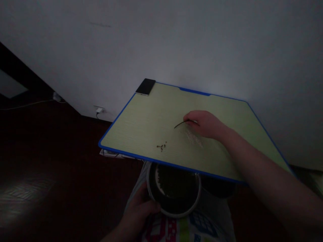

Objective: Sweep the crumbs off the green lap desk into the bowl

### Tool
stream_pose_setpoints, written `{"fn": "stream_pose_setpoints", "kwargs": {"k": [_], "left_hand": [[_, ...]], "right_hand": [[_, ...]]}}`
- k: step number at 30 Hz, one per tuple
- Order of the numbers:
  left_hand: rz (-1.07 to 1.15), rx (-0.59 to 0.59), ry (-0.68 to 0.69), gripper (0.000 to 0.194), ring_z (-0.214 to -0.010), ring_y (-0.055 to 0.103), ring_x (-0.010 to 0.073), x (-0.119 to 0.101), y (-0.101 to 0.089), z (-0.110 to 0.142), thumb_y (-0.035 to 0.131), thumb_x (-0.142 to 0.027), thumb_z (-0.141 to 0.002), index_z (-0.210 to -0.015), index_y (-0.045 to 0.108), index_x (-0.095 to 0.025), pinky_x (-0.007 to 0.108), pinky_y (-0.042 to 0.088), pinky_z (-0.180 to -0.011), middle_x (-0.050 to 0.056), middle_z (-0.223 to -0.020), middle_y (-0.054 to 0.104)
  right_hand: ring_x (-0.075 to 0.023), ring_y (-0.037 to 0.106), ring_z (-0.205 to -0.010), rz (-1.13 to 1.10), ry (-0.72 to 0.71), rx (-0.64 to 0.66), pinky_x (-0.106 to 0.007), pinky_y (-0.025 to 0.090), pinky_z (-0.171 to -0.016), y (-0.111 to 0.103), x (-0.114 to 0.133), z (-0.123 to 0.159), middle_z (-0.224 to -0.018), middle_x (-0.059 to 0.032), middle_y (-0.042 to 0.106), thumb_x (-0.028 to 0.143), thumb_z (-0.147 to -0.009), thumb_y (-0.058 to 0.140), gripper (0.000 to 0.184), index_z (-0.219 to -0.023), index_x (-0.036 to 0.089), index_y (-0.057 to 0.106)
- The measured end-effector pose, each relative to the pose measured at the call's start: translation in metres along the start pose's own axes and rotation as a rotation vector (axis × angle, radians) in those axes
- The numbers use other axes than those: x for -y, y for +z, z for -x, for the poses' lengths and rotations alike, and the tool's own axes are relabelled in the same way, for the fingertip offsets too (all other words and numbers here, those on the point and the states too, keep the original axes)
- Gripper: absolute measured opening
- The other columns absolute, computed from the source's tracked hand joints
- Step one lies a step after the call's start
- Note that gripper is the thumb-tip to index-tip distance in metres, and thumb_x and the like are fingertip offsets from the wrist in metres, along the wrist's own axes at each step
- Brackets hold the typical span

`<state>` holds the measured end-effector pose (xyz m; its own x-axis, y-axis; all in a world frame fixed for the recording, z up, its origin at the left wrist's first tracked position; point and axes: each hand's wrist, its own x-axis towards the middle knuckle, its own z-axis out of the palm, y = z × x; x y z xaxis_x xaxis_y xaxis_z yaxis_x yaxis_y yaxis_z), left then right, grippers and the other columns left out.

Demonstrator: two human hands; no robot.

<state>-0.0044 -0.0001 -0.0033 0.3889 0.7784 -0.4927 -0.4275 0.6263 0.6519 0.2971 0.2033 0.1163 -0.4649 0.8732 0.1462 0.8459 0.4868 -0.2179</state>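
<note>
My right hand [205, 123] is closed over the middle of the table, pinching a thin, dark, slightly curved strip [178, 125] whose free end points left. Its exact kind is too dim to make out. Below that hand lies a patch of small pale grains [194, 138] on the tabletop. Several small dark beans or seeds [162, 146] are scattered to the left, near the front edge. On my lap, my left hand [142, 205] grips the left side of a round bowl [176, 214] with a light rim. Dark green, grainy contents sit inside it, partly in shadow.
The pale green folding table [131, 131] with a blue edge stands against a grey wall [191, 43]. A phone or tablet [146, 86] lies at its far left corner. Another dark round container [219, 186] is partly hidden under the front edge. A plug [100, 110] sits in the wall.
</note>
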Motion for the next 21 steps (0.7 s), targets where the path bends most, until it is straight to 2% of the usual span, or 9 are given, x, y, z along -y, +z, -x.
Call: {"fn": "stream_pose_setpoints", "kwargs": {"k": [3,6,10,15,19,21], "left_hand": [[0.041,0.006,-0.031,0.072,-0.130,0.077,0.0446,-0.003,0.003,0.001,0.084,-0.015,-0.066,-0.138,0.081,-0.027,0.059,0.055,-0.118,0.011,-0.128,0.088],[0.074,0.000,-0.051,0.067,-0.128,0.078,0.0445,-0.005,0.006,0.001,0.085,-0.015,-0.066,-0.132,0.083,-0.027,0.058,0.057,-0.116,0.009,-0.123,0.090],[0.113,-0.008,-0.060,0.068,-0.129,0.078,0.0448,-0.004,0.006,0.000,0.088,-0.013,-0.063,-0.129,0.083,-0.027,0.059,0.057,-0.116,0.008,-0.122,0.091],[0.091,0.021,-0.051,0.069,-0.128,0.078,0.0424,-0.002,0.002,-0.001,0.083,-0.013,-0.066,-0.133,0.081,-0.029,0.058,0.055,-0.118,0.007,-0.128,0.089],[0.043,-0.001,-0.055,0.068,-0.128,0.078,0.0431,-0.001,0.002,0.000,0.084,-0.014,-0.067,-0.133,0.080,-0.028,0.058,0.054,-0.117,0.009,-0.128,0.089],[0.043,0.000,-0.052,0.067,-0.132,0.076,0.0442,-0.001,0.003,0.000,0.083,-0.015,-0.067,-0.133,0.080,-0.027,0.059,0.054,-0.118,0.010,-0.129,0.088]], "right_hand": [[-0.0240,0.075,-0.099,-0.054,-0.114,0.055,-0.037,0.054,-0.093,0.002,0.004,-0.005,-0.103,-0.0068,0.084,0.014,-0.097,0.056,0.029,-0.103,0.023,0.082],[-0.0232,0.076,-0.097,-0.098,-0.177,0.117,-0.036,0.056,-0.091,-0.005,0.000,0.001,-0.101,-0.0053,0.084,0.013,-0.096,0.058,0.027,-0.100,0.025,0.083],[-0.0225,0.078,-0.093,-0.127,-0.177,0.163,-0.036,0.058,-0.088,-0.016,-0.009,0.015,-0.098,-0.0036,0.085,0.015,-0.097,0.061,0.026,-0.096,0.027,0.084],[-0.0215,0.077,-0.089,-0.167,-0.189,0.169,-0.035,0.058,-0.084,-0.019,-0.011,0.029,-0.095,-0.0036,0.084,0.019,-0.097,0.060,0.025,-0.095,0.027,0.083],[-0.0220,0.077,-0.087,-0.174,-0.155,0.182,-0.036,0.057,-0.082,-0.023,-0.009,0.034,-0.093,-0.0035,0.085,0.023,-0.098,0.059,0.026,-0.096,0.028,0.084],[-0.0229,0.078,-0.087,-0.155,-0.102,0.141,-0.036,0.057,-0.081,-0.027,-0.012,0.035,-0.094,-0.0044,0.085,0.026,-0.099,0.060,0.025,-0.099,0.027,0.084]]}}
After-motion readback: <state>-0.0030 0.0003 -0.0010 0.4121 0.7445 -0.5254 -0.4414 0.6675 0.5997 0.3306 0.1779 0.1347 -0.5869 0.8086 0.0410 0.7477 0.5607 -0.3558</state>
